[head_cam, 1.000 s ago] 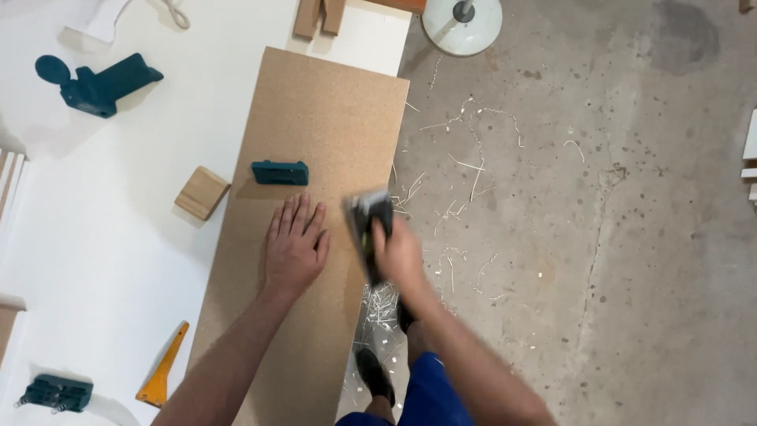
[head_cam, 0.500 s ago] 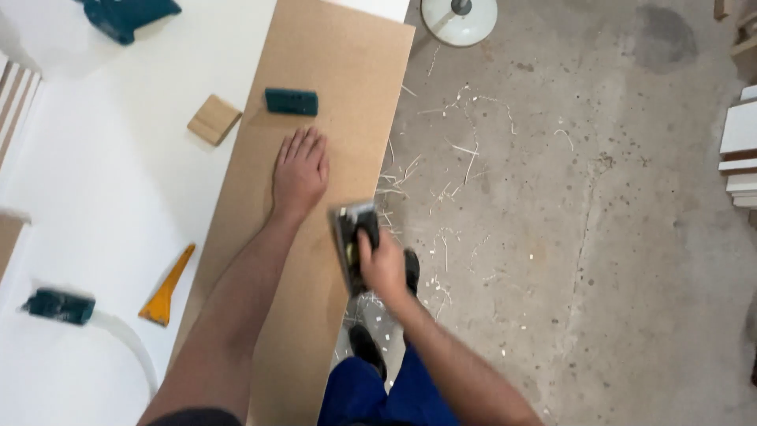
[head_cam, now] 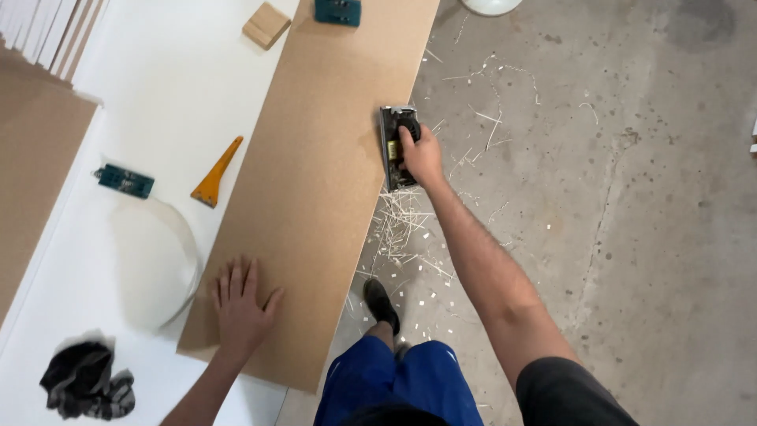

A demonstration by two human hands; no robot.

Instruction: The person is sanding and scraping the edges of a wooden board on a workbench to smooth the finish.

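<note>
I see orange scraper (head_cam: pixel 214 175), wood block (head_cam: pixel 266 24), dark rag (head_cam: pixel 85 380) on white table (head_cam: pixel 169 95); shavings (head_cam: pixel 406 229) on floor (head_cam: pixel 631 197).

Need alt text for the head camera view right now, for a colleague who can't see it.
Seen from above, a person's right hand grips a dark hand tool at the right edge of a long brown board lying on a white table, while the left hand presses flat on the board's near end. Pale shavings litter the concrete floor beside it.
</note>
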